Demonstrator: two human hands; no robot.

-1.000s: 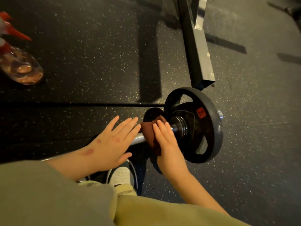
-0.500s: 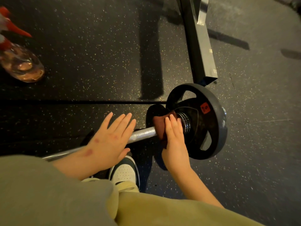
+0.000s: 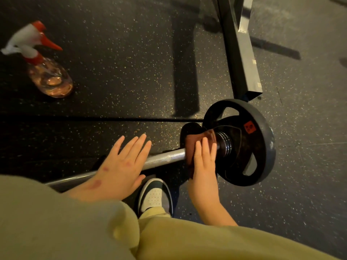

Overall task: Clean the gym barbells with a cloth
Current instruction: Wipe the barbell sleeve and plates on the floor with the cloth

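The barbell [image 3: 165, 158] lies on the floor, running from the lower left up to the right. Its bar is bright silver metal with a finely roughened grip, and at its far end are ribbed chrome rings [image 3: 224, 144] and a black weight plate [image 3: 262, 147] with cut-out handholds and a small red sticker. A dark reddish-brown cloth [image 3: 194, 145] is wrapped over the bar just beside the rings, with one end hanging below the bar.

Nearest the camera are the person's pale yellow-green trousers [image 3: 187, 239] and one white and dark green shoe [image 3: 155, 196], set on the floor just under the bar. The floor [image 3: 122, 91] is black rubber matting flecked with light specks, with a straight seam running across it beyond the bar. Well away at the far left stands a clear spray bottle [image 3: 49, 79] with a white and red trigger head. Beyond the plate a dark metal post [image 3: 242, 59] of some gym frame meets the floor, its foot close to the plate's rim.

The left hand [image 3: 120, 166] lies flat on the bar with straight, slightly spread fingers, holding nothing. The right hand [image 3: 203, 166] is further along, next to the plate, its straight fingers pressing the cloth down on the bar; its thumb is hidden. A bare stretch of bar shows between the two hands.
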